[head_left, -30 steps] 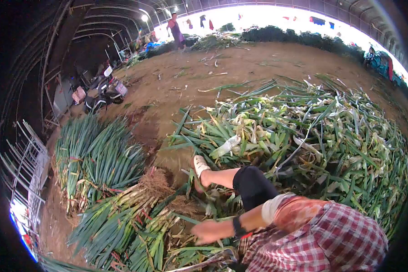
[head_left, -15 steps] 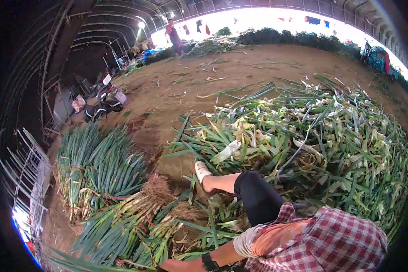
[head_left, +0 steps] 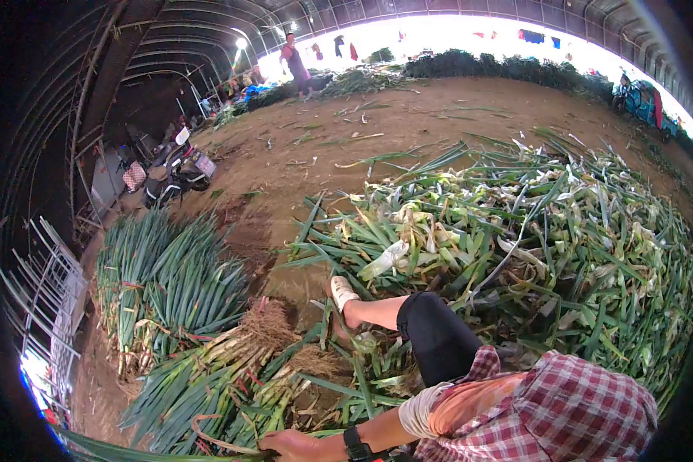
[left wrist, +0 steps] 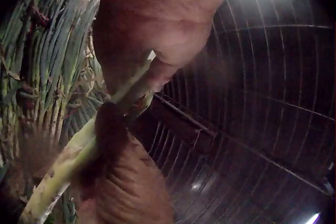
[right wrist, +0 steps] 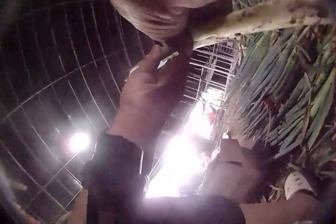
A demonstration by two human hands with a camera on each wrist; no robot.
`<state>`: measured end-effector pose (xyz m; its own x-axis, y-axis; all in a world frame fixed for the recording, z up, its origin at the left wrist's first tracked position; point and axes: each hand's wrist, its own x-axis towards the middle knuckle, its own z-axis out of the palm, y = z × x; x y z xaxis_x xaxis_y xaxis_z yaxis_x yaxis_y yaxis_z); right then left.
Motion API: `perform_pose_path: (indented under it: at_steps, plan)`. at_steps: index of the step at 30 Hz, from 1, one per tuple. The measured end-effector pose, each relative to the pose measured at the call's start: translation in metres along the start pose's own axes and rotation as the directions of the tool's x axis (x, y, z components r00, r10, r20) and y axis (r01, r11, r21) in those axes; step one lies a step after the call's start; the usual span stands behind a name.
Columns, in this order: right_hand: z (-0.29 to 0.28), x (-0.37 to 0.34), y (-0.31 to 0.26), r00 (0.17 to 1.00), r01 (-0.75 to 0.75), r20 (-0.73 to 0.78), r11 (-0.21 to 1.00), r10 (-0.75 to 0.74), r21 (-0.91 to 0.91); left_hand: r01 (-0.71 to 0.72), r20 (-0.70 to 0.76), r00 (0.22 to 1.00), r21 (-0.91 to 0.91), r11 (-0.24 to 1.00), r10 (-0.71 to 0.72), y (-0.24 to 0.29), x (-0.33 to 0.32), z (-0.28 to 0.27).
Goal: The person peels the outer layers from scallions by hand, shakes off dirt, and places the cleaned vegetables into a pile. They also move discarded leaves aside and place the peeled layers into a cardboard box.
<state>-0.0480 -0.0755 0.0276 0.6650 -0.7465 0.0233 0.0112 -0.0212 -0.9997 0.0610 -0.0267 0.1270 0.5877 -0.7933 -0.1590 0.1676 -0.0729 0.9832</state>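
My right hand [head_left: 292, 443], banded at the wrist, sits at the bottom of the head view beside a thin green-white leaf or stalk. In the right wrist view it grips a pale, dirt-specked green onion stalk [right wrist: 268, 19]. Fingers and thumb of my left hand [right wrist: 144, 100] close on the same plant, right against the right hand. The left wrist view has the left hand [left wrist: 157, 19] above and the right hand [left wrist: 134, 176] below, the green onion [left wrist: 63, 166] running between them towards the lower left. The left hand is outside the head view.
Tied green onion bundles [head_left: 169, 269] lie at left, others [head_left: 200, 377] closer with roots outward. A big heap of stripped leaves [head_left: 547, 231] spreads at right. Behind are a metal rack [head_left: 46, 285], a scooter [head_left: 179, 169] and a standing person [head_left: 296, 65].
My right hand has moved down and left in the head view, from beside the leg to the bottom edge. A thin leaf or stalk now shows beside it.
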Motion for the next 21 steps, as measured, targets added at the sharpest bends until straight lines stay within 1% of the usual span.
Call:
perform_pose_path:
  at_steps: [1,2,3,4,5,6,8,9,10,11,12,13,14,15,16,17,18,19,20,21]
  plan:
    - [0.0,0.001,-0.001,0.996,0.08,-0.013,0.953,-0.087,-0.291,-0.031,0.026,0.999,0.0,1.0,0.031,0.003,-0.002,0.002]
    - [-0.001,0.0,-0.001,0.996,0.08,-0.011,0.953,-0.087,-0.291,-0.063,0.05,0.997,-0.001,0.998,0.063,0.004,-0.004,0.002]
    - [0.0,-0.001,0.001,0.989,0.123,-0.026,0.918,-0.143,-0.378,-0.063,0.048,0.997,-0.002,0.998,0.063,0.002,-0.002,0.0]
    - [-0.001,-0.002,0.002,0.979,0.16,-0.038,0.872,-0.2,-0.463,-0.084,0.075,0.994,-0.009,0.996,0.084,-0.002,0.0,-0.003]
    - [0.0,0.001,0.009,0.979,0.16,-0.037,0.871,-0.199,-0.464,-0.104,0.103,0.989,-0.015,0.994,0.105,-0.005,0.002,-0.003]
    - [0.003,0.01,0.028,0.991,0.116,-0.009,0.889,-0.134,-0.443,-0.104,0.102,0.989,-0.016,0.994,0.105,-0.006,0.003,-0.003]
    - [0.012,0.034,0.078,0.999,0.024,0.051,0.914,-0.003,-0.406,-0.106,0.077,0.992,0.075,0.992,0.1,-0.006,0.003,-0.002]
    - [0.013,0.039,0.084,0.995,-0.025,0.083,0.921,0.062,-0.389,-0.106,0.076,0.992,0.075,0.992,0.1,-0.004,0.0,0.0]
    - [0.015,0.041,0.09,0.985,-0.075,0.115,0.925,0.126,-0.373,-0.093,0.027,0.996,0.124,0.988,0.09,-0.001,-0.005,0.004]
    - [0.018,0.037,0.099,0.985,-0.075,0.116,0.925,0.127,-0.372,-0.077,-0.023,0.996,0.173,0.982,0.082,0.002,-0.009,0.007]
    - [0.016,0.02,0.082,0.987,-0.035,0.159,0.999,0.036,-0.006,-0.075,-0.026,0.996,0.175,0.982,0.081,0.005,-0.01,0.01]
    - [0.015,0.008,0.063,0.984,-0.003,0.167,0.932,-0.062,0.363,-0.083,-0.033,0.995,0.165,0.983,0.09,0.006,-0.012,0.013]
    - [0.013,0.002,0.037,0.983,-0.016,0.176,0.93,-0.053,0.368,-0.085,-0.046,0.995,0.158,0.984,0.093,0.005,-0.014,0.012]
    - [0.012,-0.003,0.009,0.991,0.13,-0.04,0.991,-0.129,0.027,-0.064,-0.08,0.994,0.169,0.984,0.078,-0.002,-0.006,0.008]
    - [0.01,-0.007,-0.009,0.946,0.186,-0.194,0.927,-0.258,-0.326,-0.029,-0.133,0.99,0.188,0.982,0.055,-0.007,0.001,0.008]
    - [0.009,-0.012,-0.019,0.94,0.164,-0.218,0.908,-0.262,-0.385,-0.321,0.133,0.926,-0.217,0.922,0.353,-0.022,0.013,0.016]
    - [0.006,-0.014,-0.017,0.966,0.173,-0.081,0.843,-0.247,-0.509,-0.278,0.09,0.952,-0.142,0.95,0.292,-0.033,0.024,0.003]
    - [-0.002,-0.025,-0.029,0.919,0.35,0.088,0.695,-0.384,-0.628,-0.226,0.047,0.972,-0.071,0.972,0.229,-0.044,0.034,-0.011]
    - [0.019,-0.013,0.004,0.858,0.432,-0.005,0.728,-0.513,-0.533,-0.165,0.003,0.986,-0.005,0.986,0.165,-0.055,0.044,-0.024]
    - [0.009,-0.024,-0.01,0.787,0.588,0.244,0.567,-0.567,-0.577,-0.132,-0.078,0.987,0.087,0.987,0.138,-0.04,0.035,-0.015]
